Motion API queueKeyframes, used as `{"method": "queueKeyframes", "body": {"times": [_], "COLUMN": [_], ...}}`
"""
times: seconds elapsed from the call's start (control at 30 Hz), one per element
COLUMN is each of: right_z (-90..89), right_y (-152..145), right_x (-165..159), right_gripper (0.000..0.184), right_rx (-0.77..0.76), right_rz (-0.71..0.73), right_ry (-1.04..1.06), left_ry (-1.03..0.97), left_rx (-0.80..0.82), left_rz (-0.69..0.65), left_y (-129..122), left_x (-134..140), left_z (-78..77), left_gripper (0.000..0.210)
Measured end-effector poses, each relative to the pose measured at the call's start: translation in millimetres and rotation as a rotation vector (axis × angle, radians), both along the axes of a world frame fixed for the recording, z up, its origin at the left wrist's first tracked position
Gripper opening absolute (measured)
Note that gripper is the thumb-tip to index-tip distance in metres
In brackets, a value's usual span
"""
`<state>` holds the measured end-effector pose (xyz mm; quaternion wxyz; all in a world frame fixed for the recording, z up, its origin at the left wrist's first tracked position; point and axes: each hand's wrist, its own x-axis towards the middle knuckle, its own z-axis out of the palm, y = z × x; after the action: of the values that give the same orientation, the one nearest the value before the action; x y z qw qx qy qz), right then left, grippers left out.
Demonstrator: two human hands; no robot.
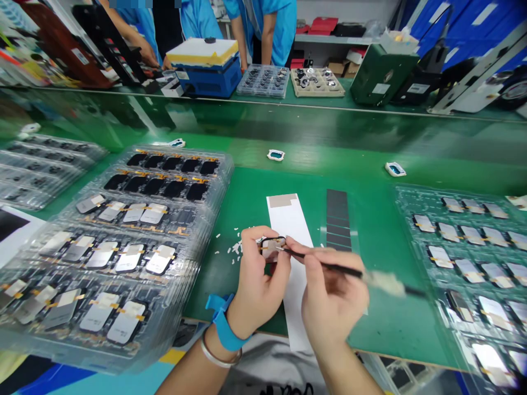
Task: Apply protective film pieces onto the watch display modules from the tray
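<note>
My left hand (259, 288) is closed on a small watch-sized screen module (269, 251) with a dark rim and a silvery back, held between fingers and thumb above the green mat. In my right hand (335, 293) is a pair of black tweezers (341, 269), its rear part pale and blurred. The tweezers' tip reaches the back of the module, and my right fingertips are close to its edge. Beneath both hands lies a long white paper strip (284, 219). Small white scraps (235, 248) are scattered left of my left hand.
Stacked clear trays (218, 219) of screen modules stand at left, another module tray (420, 206) at right. A sheet of dark adhesive pieces (337, 206) lies beyond my right hand. Several small white-framed parts, one (275, 155) central, line the back. Two people in blue stand behind the shelf.
</note>
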<state>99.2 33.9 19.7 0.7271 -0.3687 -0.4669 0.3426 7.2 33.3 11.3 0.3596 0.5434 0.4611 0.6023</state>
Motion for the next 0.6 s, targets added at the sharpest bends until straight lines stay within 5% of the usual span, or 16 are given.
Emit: {"method": "queueKeyframes", "body": {"times": [0.17,0.6], "right_z": [-0.4,-4.7], "right_y": [12.1,6.4], "right_x": [7.3,5.2], "right_gripper": [0.007,0.006], "right_rx": [-0.245,-0.229], "right_rz": [0.225,0.123], "right_ry": [0.259,0.171], "left_ry": [0.036,-0.290], "left_rx": [-0.048,-0.169], "left_rz": [-0.038,-0.175], "left_y": [3.2,-1.8], "left_x": [-1.6,-2.6], "left_z": [1.3,6.9], "left_gripper": [0.026,0.009]}}
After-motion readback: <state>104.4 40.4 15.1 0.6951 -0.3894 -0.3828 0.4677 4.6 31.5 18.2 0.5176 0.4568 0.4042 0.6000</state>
